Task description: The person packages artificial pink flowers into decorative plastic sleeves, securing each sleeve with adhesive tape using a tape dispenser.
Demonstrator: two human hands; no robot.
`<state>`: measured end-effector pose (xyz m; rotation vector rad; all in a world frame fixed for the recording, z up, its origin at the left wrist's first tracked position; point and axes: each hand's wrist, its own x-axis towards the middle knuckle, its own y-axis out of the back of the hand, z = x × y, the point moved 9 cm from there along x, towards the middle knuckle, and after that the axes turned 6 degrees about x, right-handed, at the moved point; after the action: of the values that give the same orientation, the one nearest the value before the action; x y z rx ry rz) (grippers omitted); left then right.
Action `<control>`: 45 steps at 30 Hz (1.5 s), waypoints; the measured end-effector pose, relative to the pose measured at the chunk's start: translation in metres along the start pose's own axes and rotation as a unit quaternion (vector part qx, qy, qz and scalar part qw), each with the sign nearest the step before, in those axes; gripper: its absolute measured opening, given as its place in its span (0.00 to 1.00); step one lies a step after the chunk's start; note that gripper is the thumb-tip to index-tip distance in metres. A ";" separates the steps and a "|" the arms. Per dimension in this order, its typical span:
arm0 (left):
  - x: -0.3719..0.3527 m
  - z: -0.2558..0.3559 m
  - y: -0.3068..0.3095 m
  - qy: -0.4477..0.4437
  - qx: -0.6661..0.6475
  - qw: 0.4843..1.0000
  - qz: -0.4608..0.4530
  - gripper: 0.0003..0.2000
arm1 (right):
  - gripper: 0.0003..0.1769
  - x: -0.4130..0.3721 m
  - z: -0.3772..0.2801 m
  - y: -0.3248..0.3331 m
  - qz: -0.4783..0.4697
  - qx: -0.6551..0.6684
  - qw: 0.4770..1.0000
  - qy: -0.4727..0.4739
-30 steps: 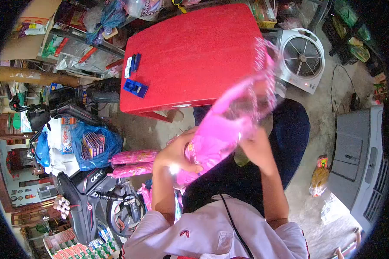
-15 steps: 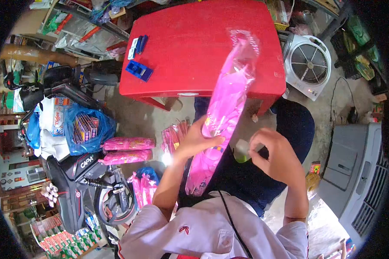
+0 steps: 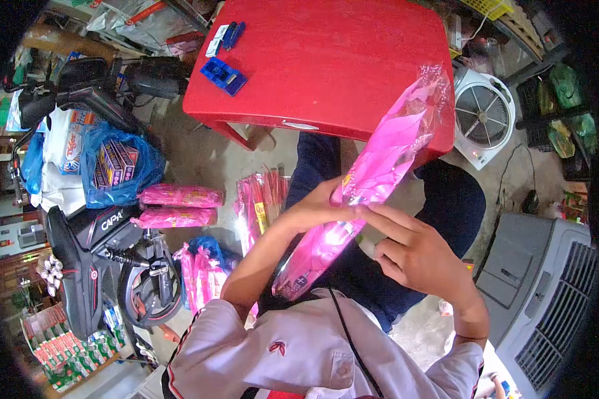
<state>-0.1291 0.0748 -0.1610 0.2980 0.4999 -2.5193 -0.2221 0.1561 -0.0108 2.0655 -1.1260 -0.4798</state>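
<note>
I see one long pink pack [image 3: 387, 156] held tight in my left hand [image 3: 321, 207]. My right hand [image 3: 416, 253], fingers partly spread, touches it. Left of my left hand lie two more packs [image 3: 181, 196]; farther out, one blue bag [image 3: 126, 193] has boxes [image 3: 115, 163] inside.

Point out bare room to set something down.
The red plastic table is bare between the small blue plastic objects and the held long pink wrapped package. Grey floor shows bare between the table and two pink wrapped bundles. Left is crowded: those bundles, a blue plastic bag, a black motorbike.
</note>
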 end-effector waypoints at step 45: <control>-0.003 0.009 0.031 -0.021 0.105 0.994 0.039 0.38 | 0.10 0.060 -0.019 0.021 -0.222 -0.130 0.965 0.051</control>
<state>-0.1104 0.0488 -0.1609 0.3340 0.2029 -2.4993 -0.1893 0.1063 0.0182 2.0751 -0.5015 -0.6876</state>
